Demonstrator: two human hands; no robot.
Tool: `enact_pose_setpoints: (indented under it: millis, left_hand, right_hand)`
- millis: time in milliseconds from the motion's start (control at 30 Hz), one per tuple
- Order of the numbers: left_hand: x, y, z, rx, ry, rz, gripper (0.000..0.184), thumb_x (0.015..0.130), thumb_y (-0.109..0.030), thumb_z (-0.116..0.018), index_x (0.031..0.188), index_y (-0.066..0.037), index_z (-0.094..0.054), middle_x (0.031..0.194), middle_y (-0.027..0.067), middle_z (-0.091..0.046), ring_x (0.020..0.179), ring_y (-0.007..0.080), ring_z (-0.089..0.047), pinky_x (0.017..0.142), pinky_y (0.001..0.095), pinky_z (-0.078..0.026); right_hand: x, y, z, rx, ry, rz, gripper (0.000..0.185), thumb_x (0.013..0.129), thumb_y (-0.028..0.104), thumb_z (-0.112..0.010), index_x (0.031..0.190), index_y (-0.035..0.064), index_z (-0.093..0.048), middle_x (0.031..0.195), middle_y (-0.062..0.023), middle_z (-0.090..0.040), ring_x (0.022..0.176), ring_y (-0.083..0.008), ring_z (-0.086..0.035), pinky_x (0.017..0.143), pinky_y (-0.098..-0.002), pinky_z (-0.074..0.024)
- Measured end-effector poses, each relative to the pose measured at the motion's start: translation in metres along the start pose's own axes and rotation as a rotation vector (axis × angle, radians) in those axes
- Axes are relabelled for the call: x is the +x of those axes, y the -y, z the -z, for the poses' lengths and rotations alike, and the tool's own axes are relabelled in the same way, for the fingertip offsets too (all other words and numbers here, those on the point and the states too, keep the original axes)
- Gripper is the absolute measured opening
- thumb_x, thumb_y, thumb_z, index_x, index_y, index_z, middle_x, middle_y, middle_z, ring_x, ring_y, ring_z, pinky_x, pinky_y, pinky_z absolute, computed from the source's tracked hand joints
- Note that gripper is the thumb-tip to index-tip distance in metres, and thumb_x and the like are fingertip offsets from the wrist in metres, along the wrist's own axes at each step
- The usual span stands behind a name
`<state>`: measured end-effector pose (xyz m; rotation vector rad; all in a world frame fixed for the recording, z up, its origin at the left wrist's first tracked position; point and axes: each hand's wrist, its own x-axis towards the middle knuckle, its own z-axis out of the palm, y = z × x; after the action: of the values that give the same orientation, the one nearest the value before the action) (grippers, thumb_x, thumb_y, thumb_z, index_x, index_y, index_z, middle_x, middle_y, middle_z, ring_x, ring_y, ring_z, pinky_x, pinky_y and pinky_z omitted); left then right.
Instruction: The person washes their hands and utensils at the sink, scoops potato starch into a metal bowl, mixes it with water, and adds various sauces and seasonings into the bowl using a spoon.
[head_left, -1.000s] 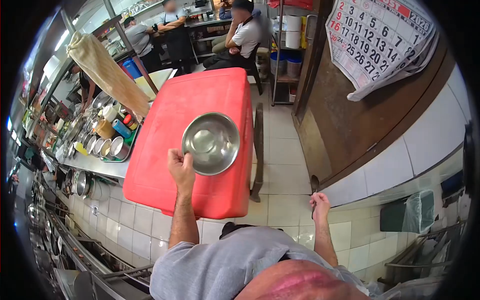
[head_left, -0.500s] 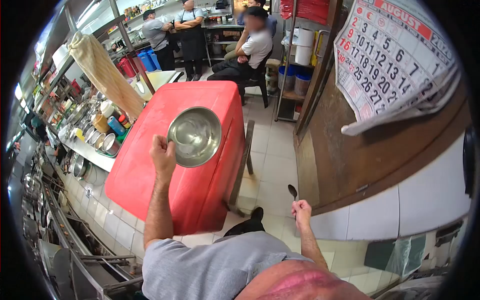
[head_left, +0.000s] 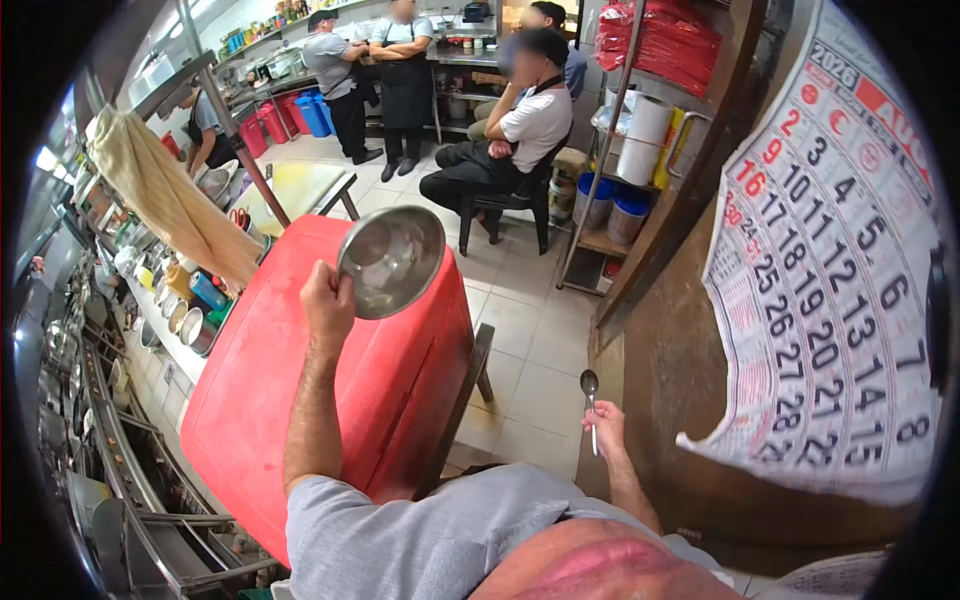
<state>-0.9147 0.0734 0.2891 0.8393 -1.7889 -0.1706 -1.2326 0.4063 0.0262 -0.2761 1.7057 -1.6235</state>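
Note:
A shiny metal bowl is gripped at its near-left rim by my left hand, fingers closed. The bowl is tilted, its inside facing me, with only reflections visible in it. Below and around it is a large red cooler box with a closed lid. Low on the right, my right hand pinches a metal spoon by its handle. The spoon points upward, its round end above the fingers, over the tiled floor beside the brown wooden panel.
A paper calendar hangs on the right. A shelf rack holds tubs and rolls. Ahead, one person sits on a black chair and others stand behind. A cloth hangs at left, above a counter with pots and bottles.
My view has shifted as I moved forward past the red cooler box. The bowl has tilted more. The spoon has turned so its handle shows below my fingers.

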Motion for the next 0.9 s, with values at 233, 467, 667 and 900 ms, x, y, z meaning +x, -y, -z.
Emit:
enact_pose_setpoints:
  millis: [233,467,667,900]
  left_hand:
    - [0.013,0.008,-0.053,0.135,-0.069,0.083,0.026,0.076,-0.003,-0.057,0.063,-0.003,-0.035,0.051,0.0096,-0.032,0.046,0.0174,-0.031,0.042,0.0322,-0.029]
    - [0.022,-0.008,-0.069,0.3,-0.295,0.225,0.028,0.076,-0.002,-0.054,0.062,-0.005,-0.029,0.054,0.0014,-0.026,0.05,0.0111,-0.027,0.044,0.0285,-0.026]
    - [0.041,0.016,-0.091,0.492,-0.369,0.287,0.027,0.075,-0.001,-0.052,0.063,-0.005,-0.029,0.055,0.0008,-0.026,0.052,0.0111,-0.027,0.045,0.0279,-0.026]
    - [0.126,0.089,-0.13,0.53,-0.331,0.269,0.026,0.075,0.0,-0.052,0.062,-0.004,-0.03,0.055,0.0017,-0.028,0.051,0.0119,-0.028,0.045,0.029,-0.027]
  right_hand:
    - [0.164,0.023,-0.009,-0.063,0.229,-0.15,0.019,0.072,-0.007,-0.053,0.09,-0.0034,-0.049,0.068,-0.0105,-0.056,0.051,-0.0182,-0.058,0.04,-0.0271,-0.0442]
    - [0.299,0.103,-0.058,-0.233,0.478,-0.284,0.021,0.071,-0.007,-0.055,0.09,-0.0035,-0.049,0.067,-0.0094,-0.055,0.052,-0.0168,-0.056,0.043,-0.0252,-0.0439]
    - [0.399,0.114,-0.117,-0.391,0.706,-0.287,0.018,0.07,-0.007,-0.055,0.088,-0.0038,-0.052,0.065,-0.0083,-0.055,0.054,-0.0162,-0.056,0.044,-0.0255,-0.0435]
    - [0.47,0.134,-0.185,-0.543,0.843,-0.475,0.018,0.074,-0.003,-0.052,0.091,0.0006,-0.046,0.062,-0.0097,-0.053,0.045,-0.018,-0.056,0.034,-0.0286,-0.0411]
